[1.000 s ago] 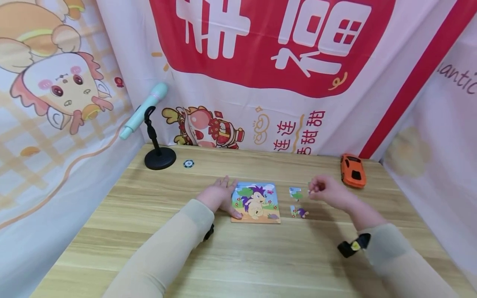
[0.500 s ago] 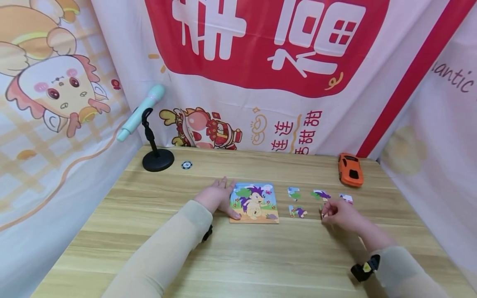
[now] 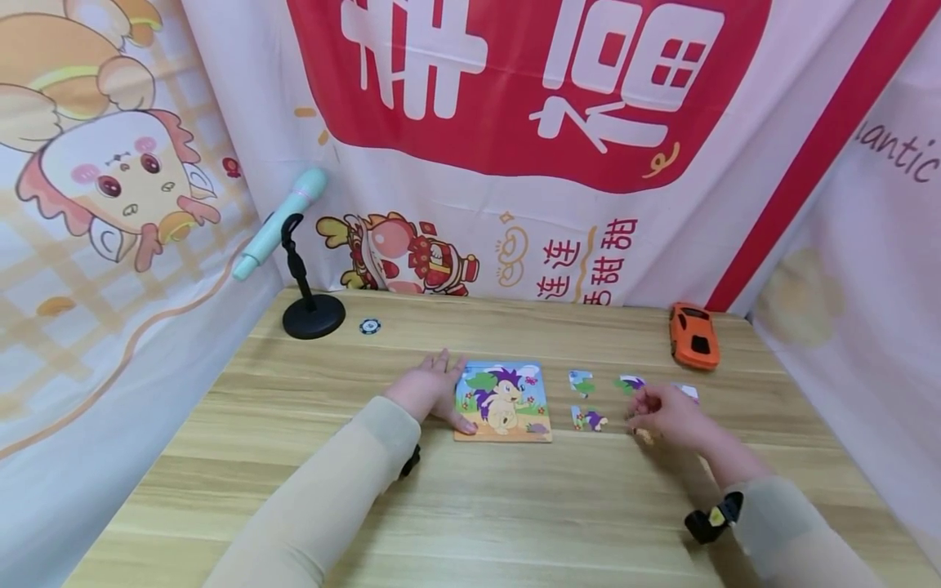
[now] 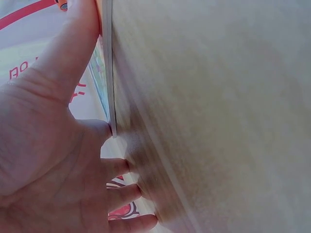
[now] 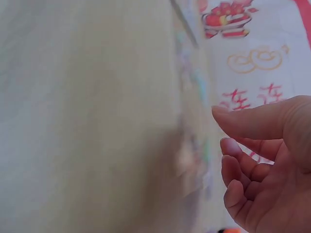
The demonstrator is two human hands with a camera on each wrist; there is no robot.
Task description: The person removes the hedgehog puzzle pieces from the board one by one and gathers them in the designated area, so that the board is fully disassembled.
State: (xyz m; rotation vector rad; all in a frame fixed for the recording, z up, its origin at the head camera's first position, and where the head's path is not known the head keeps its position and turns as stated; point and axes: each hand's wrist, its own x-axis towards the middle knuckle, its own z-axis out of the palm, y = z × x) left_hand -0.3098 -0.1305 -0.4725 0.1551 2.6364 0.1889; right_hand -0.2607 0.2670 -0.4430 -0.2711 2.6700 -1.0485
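Note:
A square picture puzzle [image 3: 510,404] of a purple-haired hedgehog lies flat on the wooden table. My left hand [image 3: 430,390] rests against its left side, thumb over the lower left corner and fingers spread straight. In the left wrist view that hand [image 4: 58,141] touches the board's edge. My right hand [image 3: 671,415] hovers over loose puzzle pieces to the right. Its thumb and fingers are loosely bent and apart, with nothing between them, as the right wrist view shows of the hand [image 5: 267,155]. Near it lie an upper piece [image 3: 581,383], a lower piece [image 3: 590,420] and a partly covered piece [image 3: 644,437].
Another piece [image 3: 631,383] and a half-hidden one [image 3: 689,392] lie behind the right hand. An orange toy car [image 3: 694,336] stands at the back right. At the back left are a black stand [image 3: 314,315] with a mint microphone [image 3: 283,222] and a round chip [image 3: 370,327].
My right hand has come from the upper pieces down and right to the lower row, uncovering a green-and-purple piece, then lifted slightly off a lower piece. The left hand keeps its place.

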